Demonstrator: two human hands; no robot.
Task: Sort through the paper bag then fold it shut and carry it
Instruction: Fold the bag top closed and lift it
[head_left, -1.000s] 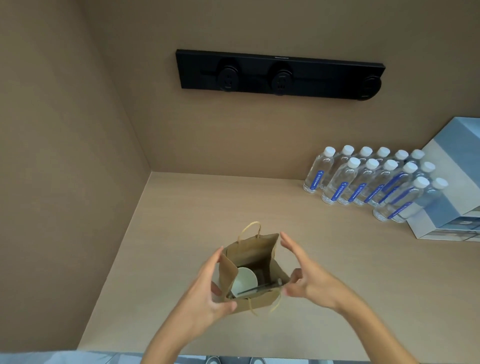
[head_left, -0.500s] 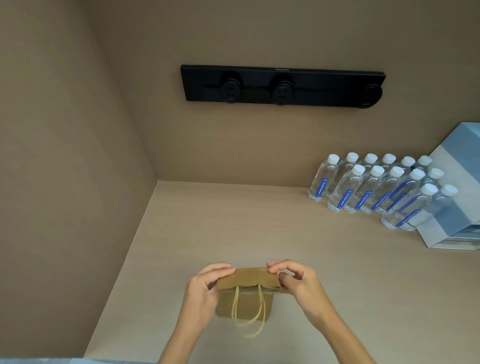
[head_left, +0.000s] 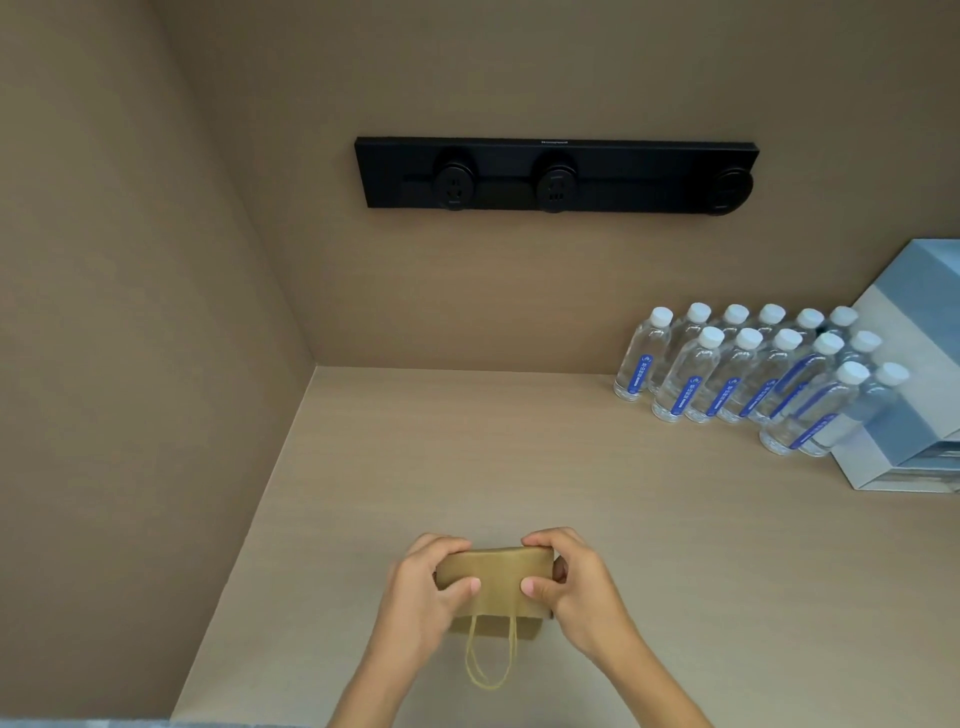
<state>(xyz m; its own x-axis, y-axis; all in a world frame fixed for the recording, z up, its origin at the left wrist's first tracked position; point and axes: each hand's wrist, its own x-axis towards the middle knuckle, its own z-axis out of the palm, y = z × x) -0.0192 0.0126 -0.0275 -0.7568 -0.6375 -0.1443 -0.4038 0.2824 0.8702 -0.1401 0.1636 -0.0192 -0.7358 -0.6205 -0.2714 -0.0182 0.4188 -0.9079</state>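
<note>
A small brown paper bag (head_left: 496, 574) stands on the beige counter (head_left: 519, 457) near its front edge, with its top folded over toward me. Its twine handles (head_left: 488, 660) hang down the near face. My left hand (head_left: 423, 597) pinches the left end of the fold, thumb on the near side, fingers over the top. My right hand (head_left: 576, 587) grips the right end the same way. What is inside the bag is hidden.
Several clear water bottles (head_left: 748, 371) with white caps stand at the back right, beside a stack of blue-and-white boxes (head_left: 914, 395). A black socket strip (head_left: 556, 174) hangs on the back wall. A side wall (head_left: 130, 364) closes the left.
A second ago the bag stood open between my hands, showing a white round thing and a dark flat item. Its top has since been folded down, and both hands now press the fold.
</note>
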